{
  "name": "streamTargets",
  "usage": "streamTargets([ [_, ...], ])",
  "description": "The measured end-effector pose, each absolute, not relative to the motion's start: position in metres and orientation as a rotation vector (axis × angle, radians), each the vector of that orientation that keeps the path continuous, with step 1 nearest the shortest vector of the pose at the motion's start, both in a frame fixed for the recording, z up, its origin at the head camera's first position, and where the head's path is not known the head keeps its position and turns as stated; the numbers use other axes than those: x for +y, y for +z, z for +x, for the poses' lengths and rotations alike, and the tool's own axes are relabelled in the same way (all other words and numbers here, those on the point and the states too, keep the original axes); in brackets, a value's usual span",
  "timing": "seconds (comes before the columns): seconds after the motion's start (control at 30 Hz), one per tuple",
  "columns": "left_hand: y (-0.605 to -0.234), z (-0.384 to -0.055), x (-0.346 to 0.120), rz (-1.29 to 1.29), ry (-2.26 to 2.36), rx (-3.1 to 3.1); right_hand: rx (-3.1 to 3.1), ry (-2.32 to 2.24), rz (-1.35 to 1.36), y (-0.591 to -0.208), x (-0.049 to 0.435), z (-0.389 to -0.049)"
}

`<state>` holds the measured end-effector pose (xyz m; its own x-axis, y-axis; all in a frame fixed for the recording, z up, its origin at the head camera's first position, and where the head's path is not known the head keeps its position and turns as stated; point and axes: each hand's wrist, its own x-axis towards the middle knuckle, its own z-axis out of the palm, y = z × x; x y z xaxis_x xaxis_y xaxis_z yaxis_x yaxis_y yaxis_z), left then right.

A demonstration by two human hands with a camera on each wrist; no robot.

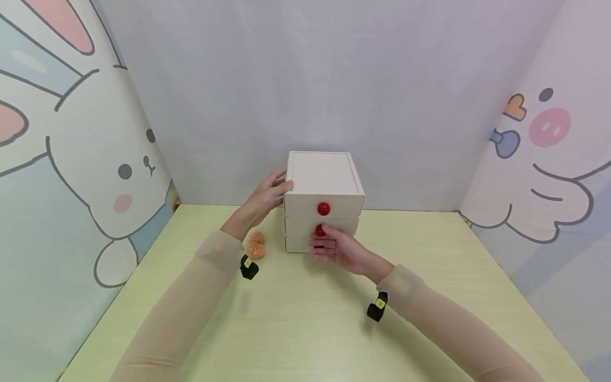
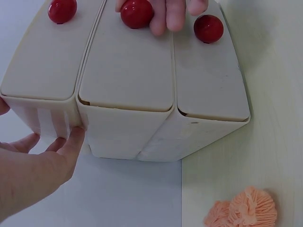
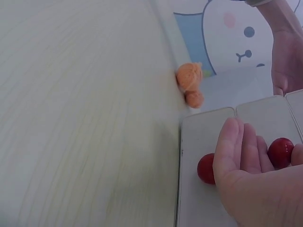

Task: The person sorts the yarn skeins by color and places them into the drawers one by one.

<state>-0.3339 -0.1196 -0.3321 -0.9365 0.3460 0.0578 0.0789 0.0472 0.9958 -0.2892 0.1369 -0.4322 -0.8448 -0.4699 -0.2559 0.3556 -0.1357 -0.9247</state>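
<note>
A white cabinet of three stacked drawers [image 1: 329, 172] stands at the back of the table, each drawer front bearing a round red knob. My left hand [image 1: 264, 199] rests against the cabinet's upper left side, its fingers [image 2: 71, 146] on the side wall of the top drawer. The middle drawer's red knob [image 2: 136, 13] sits between the thumb and fingers of my right hand [image 1: 346, 252], which pinches it. Those fingers pass in front of the bottom drawer's red knob [image 3: 206, 169] and hide it in the head view. Above, the top red knob [image 1: 323, 208] is untouched.
Left of the cabinet, near my left wrist, lies a soft orange yarn-like bundle [image 1: 255, 250] with a larger and a smaller lump. The pale wooden table [image 1: 296, 329] meets a plain curtain [image 1: 310, 79] behind, with cartoon-printed sheets at both sides.
</note>
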Motion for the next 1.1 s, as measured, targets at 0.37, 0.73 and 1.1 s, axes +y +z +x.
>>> streamTargets([
  [0.37,-0.332,-0.333,-0.122,0.422,1.993,2.132,1.612,-1.986,-0.155,-0.432,0.138,-0.291],
  [0.73,-0.331,-0.334,-0.120,0.409,1.978,2.143,1.807,-1.807,-0.242,-0.418,0.175,-0.284],
  [1.1,-0.331,-0.335,-0.120,0.394,1.977,2.136,2.245,-1.564,-0.202,-0.388,0.237,-0.288],
])
